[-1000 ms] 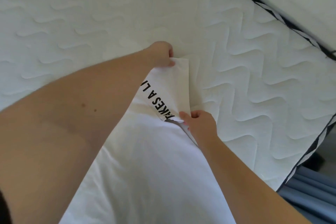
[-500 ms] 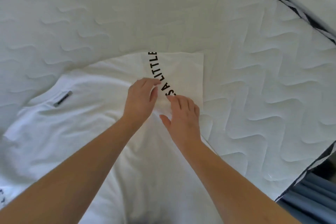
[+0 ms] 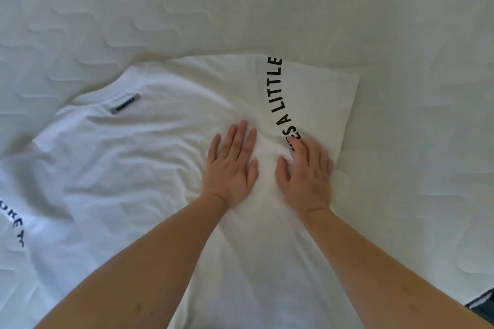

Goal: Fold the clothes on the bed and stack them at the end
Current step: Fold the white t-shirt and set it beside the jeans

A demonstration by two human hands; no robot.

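A white t-shirt (image 3: 128,173) with black curved lettering lies spread on the mattress (image 3: 267,8), a small grey label near its collar. Its right side is folded over, showing the words "A LITTLE" on the flap (image 3: 315,99). My left hand (image 3: 231,165) lies flat on the cloth with straight fingers. Just to its right my right hand (image 3: 304,171) presses palm down at the fold line, fingers slightly bent, a small ridge of fabric bunched between the two hands.
The quilted white mattress stretches away on the far side and to the right of the shirt. A dark strip of the bed's edge (image 3: 481,304) shows at the lower right corner. More black lettering (image 3: 16,224) sits on the shirt's left part.
Both hands let go of the flap they had pinched and folded over, drew back toward me, and now press flat on the shirt. The view shifted left, showing more of the shirt.
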